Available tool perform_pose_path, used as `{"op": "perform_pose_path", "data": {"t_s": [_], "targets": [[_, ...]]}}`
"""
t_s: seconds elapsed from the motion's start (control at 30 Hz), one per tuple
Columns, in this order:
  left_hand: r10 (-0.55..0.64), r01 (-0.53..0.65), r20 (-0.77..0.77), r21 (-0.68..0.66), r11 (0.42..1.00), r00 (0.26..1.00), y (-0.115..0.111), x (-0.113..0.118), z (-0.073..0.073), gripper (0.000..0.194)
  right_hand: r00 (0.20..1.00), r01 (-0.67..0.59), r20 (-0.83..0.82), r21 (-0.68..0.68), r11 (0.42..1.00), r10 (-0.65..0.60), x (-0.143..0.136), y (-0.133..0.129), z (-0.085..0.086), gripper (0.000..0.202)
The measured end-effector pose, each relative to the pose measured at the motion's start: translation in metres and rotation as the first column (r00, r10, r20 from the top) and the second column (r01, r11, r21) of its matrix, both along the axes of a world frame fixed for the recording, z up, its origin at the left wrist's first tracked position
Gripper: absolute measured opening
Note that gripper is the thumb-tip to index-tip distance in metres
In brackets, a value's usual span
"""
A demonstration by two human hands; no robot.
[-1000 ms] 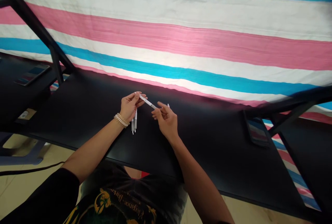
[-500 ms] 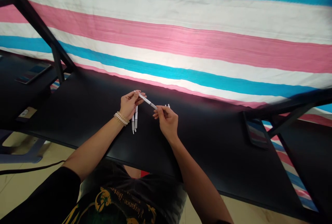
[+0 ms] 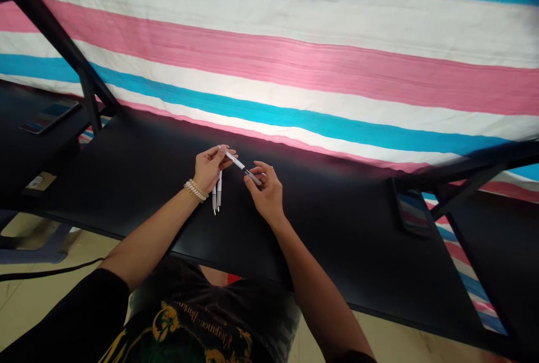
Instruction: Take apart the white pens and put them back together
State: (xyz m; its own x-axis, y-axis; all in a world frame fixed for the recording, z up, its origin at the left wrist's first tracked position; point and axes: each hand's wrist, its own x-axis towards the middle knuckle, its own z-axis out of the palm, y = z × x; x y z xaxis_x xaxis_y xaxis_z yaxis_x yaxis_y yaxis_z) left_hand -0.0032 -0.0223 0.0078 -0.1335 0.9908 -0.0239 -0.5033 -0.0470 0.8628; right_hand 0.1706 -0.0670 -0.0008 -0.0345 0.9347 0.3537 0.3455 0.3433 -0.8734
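Two hands hold one pen [image 3: 234,159] over the black table [image 3: 337,251]. Thumb and fingers of the left hand [image 3: 208,168] pinch its white barrel [image 3: 238,162] near the upper end; the right hand [image 3: 266,188] has its thumb and fingers closed about the grey grip [image 3: 255,180]. Between barrel and grip a thin dark length shows, probably the refill [image 3: 245,170], so the pen looks partly opened, its two parts roughly in line with a short gap. Whether that gap is being widened or closed cannot be told from this moment. Two other pens [image 3: 219,190] lie close beside each other on the table, just below the left hand, tips toward the person, upper ends hidden. Those two appear assembled, as far as they show; only the held one looks unfinished, neither joined nor fully apart.
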Motion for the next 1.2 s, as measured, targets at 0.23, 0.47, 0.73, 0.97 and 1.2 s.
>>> {"op": "perform_pose_path", "data": {"t_s": [0.23, 0.47, 0.73, 0.97, 1.2], "targets": [[0.071, -0.071, -0.017, 0.017, 0.997, 0.997, 0.005, -0.006, 0.000, 0.038, 0.905, 0.076, 0.404, 0.156, 0.985, -0.134, 0.003, -0.004, 0.005, 0.025], [0.176, -0.172, 0.146, -0.042, 0.984, 0.973, 0.016, -0.025, -0.001, 0.023, 0.940, 0.145, 0.264, 0.270, 0.952, -0.218, 0.011, -0.002, 0.013, 0.023], [0.039, -0.039, 0.025, 0.005, 0.999, 0.999, -0.001, 0.004, 0.000, 0.038, 0.936, 0.078, 0.298, 0.347, 0.935, -0.189, -0.001, -0.005, 0.005, 0.024], [0.051, -0.051, -0.029, 0.010, 0.999, 0.998, -0.002, 0.006, -0.001, 0.040, 0.951, 0.078, 0.255, 0.356, 0.931, -0.177, -0.009, -0.010, 0.007, 0.036], [0.044, -0.044, 0.005, -0.008, 0.999, 0.999, -0.002, 0.006, -0.004, 0.040, 0.945, 0.107, 0.244, 0.401, 0.910, -0.219, -0.011, -0.011, 0.005, 0.026]]}}
